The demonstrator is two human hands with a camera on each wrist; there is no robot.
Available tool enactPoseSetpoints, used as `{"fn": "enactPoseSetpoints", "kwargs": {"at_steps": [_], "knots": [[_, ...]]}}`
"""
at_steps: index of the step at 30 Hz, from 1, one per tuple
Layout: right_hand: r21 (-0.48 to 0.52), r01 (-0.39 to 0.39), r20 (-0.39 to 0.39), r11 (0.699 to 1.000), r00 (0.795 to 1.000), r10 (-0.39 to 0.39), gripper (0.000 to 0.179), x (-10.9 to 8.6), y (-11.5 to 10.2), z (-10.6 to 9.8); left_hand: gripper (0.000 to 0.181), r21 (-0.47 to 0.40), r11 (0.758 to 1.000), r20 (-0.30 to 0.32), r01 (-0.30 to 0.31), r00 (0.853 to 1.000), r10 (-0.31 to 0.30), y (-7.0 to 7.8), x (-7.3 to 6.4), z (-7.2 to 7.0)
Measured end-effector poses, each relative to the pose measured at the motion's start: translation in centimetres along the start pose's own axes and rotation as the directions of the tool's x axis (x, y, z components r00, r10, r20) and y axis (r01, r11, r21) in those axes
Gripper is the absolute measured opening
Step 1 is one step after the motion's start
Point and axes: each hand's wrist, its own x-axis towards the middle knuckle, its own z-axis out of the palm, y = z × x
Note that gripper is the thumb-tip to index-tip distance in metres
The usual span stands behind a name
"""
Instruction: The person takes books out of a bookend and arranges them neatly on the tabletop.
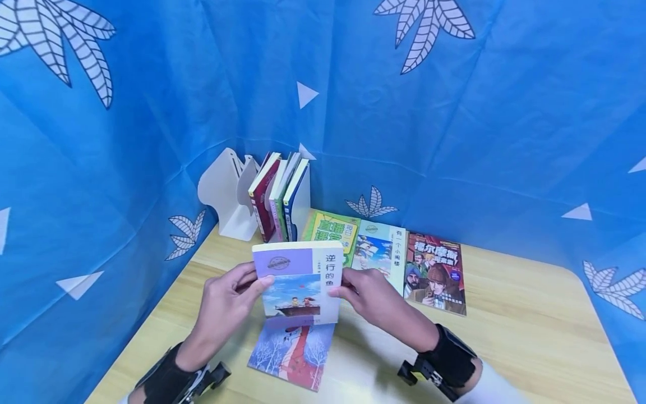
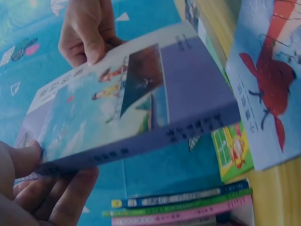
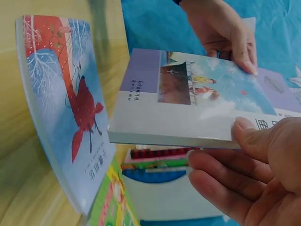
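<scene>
Both hands hold up a purple and white paperback book (image 1: 295, 292) with a boat picture on its cover. The left hand (image 1: 229, 300) pinches its left edge, thumb on the front cover and fingers behind. On the opposite edge the right hand (image 1: 375, 300) grips it the same way, and the right wrist view shows that thumb on the white strip. Below the raised book, a blue book with a red fox-like animal (image 3: 61, 103) lies on the table, partly covered by it in the head view.
A white bookend rack (image 1: 222, 196) at the back left holds several upright books (image 1: 277, 196). To its right on the wooden table (image 1: 530, 325) lie a green and yellow book (image 1: 335, 227), a light green book (image 1: 378, 247) and a dark red comic-style book (image 1: 436, 272). Blue curtain (image 1: 454, 140) surrounds the table.
</scene>
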Motion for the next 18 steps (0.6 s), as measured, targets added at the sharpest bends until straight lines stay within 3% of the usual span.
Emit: {"fn": "enactPoseSetpoints", "kwargs": {"at_steps": [6,10,18], "knots": [[-0.029,-0.06,0.005,0.998,0.998,0.06,0.024,-2.7,0.7,-2.0,0.027,-0.032,0.999,0.068,-0.043,0.997,0.045,0.9,1.0,1.8],[-0.053,-0.113,-0.014,0.992,0.994,0.113,0.023,-4.4,1.1,-3.2,0.024,-0.054,0.998,0.126,-0.031,0.991,0.038,1.3,1.8,3.3],[-0.018,-0.245,0.026,0.969,0.969,0.246,0.019,-7.4,2.2,-4.7,0.01,-0.133,0.99,0.258,-0.05,0.963,0.083,1.5,3.1,6.5]]}}
